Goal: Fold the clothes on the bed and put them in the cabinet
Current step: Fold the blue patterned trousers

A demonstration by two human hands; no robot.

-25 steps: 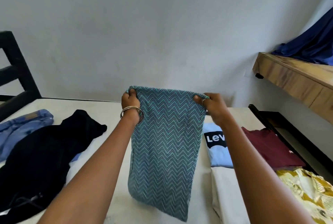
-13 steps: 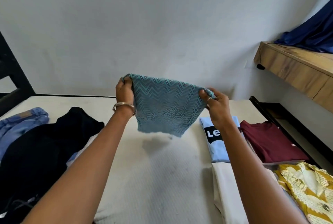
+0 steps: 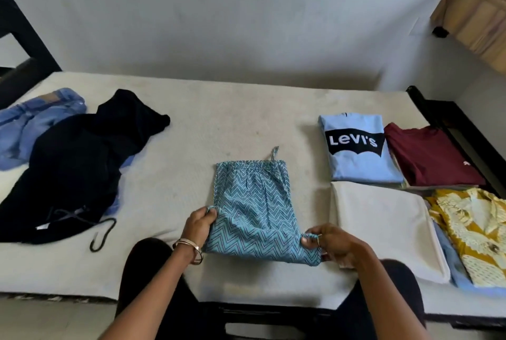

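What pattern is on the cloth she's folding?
Teal zigzag chevron stripes on the folded cloth, head view.

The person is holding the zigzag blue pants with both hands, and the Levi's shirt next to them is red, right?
Not quite. The Levi's shirt is light blue, not red; the dark red shirt lies beside it. The head view shows this. The rest is right: the left hand and right hand both grip the zigzag blue pants on the bed.

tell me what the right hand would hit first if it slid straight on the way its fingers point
The right hand points left, pinching a near corner of the folded teal zigzag garment. Going straight on, it would run across that garment and likely meet the left hand holding the opposite corner.
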